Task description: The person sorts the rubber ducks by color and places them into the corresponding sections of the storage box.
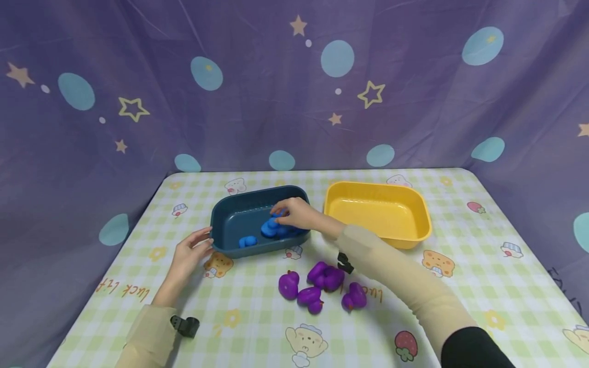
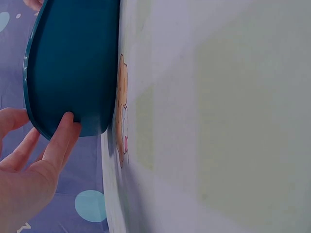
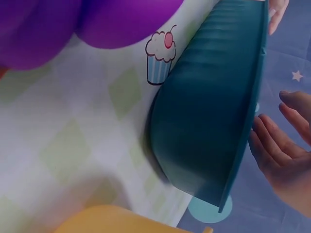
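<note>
My left hand (image 1: 188, 255) rests its fingertips on the left end of a dark teal plastic tub (image 1: 257, 251). In the left wrist view its fingers (image 2: 60, 138) lie fairly straight against the tub's wall and rim. Over the tub's right half reaches my right hand (image 1: 298, 212), just above several blue toy ducks (image 1: 269, 229) piled there. Its fingers (image 3: 272, 138) are spread apart, and the right wrist view shows nothing between them; the tub wall hides the ducks there. Another small blue duck (image 1: 248, 241) lies near the tub's front wall.
Several purple toy ducks (image 1: 325, 276) lie on the checked tablecloth (image 1: 257, 312) in front of the tub. To the right of the tub stands a yellow tub (image 1: 377, 212), its bottom showing bare. A purple patterned curtain (image 1: 257, 102) hangs behind the table.
</note>
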Motion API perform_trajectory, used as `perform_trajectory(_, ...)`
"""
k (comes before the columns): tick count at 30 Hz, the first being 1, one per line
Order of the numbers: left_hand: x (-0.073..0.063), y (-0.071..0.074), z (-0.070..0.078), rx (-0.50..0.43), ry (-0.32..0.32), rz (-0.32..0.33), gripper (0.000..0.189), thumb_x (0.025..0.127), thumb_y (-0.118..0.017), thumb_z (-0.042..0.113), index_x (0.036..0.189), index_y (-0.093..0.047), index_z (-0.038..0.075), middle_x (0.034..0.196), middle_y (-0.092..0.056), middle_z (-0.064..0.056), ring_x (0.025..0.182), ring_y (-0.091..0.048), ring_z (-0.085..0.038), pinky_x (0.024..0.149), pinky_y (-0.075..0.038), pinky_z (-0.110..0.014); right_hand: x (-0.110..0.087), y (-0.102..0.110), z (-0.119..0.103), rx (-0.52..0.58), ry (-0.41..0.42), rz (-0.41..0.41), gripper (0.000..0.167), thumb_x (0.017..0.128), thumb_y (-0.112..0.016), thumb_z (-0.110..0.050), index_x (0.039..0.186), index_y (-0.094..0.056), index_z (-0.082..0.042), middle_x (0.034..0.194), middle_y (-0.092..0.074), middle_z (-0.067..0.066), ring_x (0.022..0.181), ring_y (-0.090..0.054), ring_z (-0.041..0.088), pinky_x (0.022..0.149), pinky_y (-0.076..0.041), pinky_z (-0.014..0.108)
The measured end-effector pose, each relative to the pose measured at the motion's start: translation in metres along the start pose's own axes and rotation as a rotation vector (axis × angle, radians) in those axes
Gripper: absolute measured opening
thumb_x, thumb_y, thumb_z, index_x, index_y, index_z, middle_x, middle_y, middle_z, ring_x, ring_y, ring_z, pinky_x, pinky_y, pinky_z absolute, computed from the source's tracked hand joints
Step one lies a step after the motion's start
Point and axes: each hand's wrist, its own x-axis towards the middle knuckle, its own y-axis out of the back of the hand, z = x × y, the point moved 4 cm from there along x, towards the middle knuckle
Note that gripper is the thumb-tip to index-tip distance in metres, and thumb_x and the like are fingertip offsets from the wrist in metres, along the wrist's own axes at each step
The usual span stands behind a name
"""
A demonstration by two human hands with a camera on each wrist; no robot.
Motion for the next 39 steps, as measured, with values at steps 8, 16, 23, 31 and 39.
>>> perform_trajectory(8,-0.002,-0.001,0.003,-0.008,0.010,-0.011,0.042,0.089,-0.050,0.011,0.129,-0.042,0.000,0.126,-0.044,-0.020,0.088,-0.052,0.004,0.079,-0.049,-0.020,-0.012,0.006,-0.003,0.052,0.063,0.001,0.025,0.083,-0.060,-0.010,0.105,-0.062,0.002,0.102,-0.063,0.013,0.085,-0.062,0.021,0.073,-0.049,0.017)
perform_trajectory(16,-0.002,-0.001,0.004,-0.002,-0.011,-0.009,0.041,0.089,-0.049,0.009,0.128,-0.043,-0.001,0.124,-0.044,-0.021,0.088,-0.053,0.003,0.082,-0.049,-0.026,-0.024,0.014,-0.005,0.118,0.047,-0.001,0.026,0.084,-0.059,-0.010,0.106,-0.061,0.002,0.104,-0.062,0.015,0.090,-0.061,0.023,0.078,-0.049,0.022)
perform_trajectory(23,-0.004,-0.001,0.007,0.003,-0.035,0.001,0.040,0.089,-0.050,0.009,0.126,-0.044,-0.002,0.122,-0.046,-0.022,0.086,-0.054,0.005,0.080,-0.049,-0.024,-0.041,0.021,-0.005,0.122,0.035,0.024,0.026,0.084,-0.059,-0.010,0.107,-0.061,0.001,0.102,-0.063,0.013,0.091,-0.060,0.023,0.082,-0.049,0.033)
perform_trajectory(31,-0.005,0.002,0.015,0.119,-0.093,0.078,0.038,0.087,-0.054,0.013,0.122,-0.050,-0.001,0.121,-0.051,-0.019,0.082,-0.054,0.009,0.073,-0.046,-0.010,-0.068,0.035,-0.006,0.084,0.112,0.126,0.022,0.081,-0.062,-0.008,0.102,-0.063,0.000,0.097,-0.064,0.012,0.083,-0.059,0.022,0.078,-0.050,0.033)
perform_trajectory(39,-0.012,0.005,0.027,0.160,-0.211,0.136,0.036,0.085,-0.057,0.014,0.118,-0.053,0.000,0.116,-0.055,-0.019,0.100,-0.055,-0.021,0.079,-0.046,-0.014,-0.093,0.052,0.002,0.083,0.029,0.229,0.022,0.082,-0.062,-0.009,0.102,-0.064,-0.001,0.096,-0.065,0.009,0.083,-0.059,0.017,0.080,-0.050,0.032)
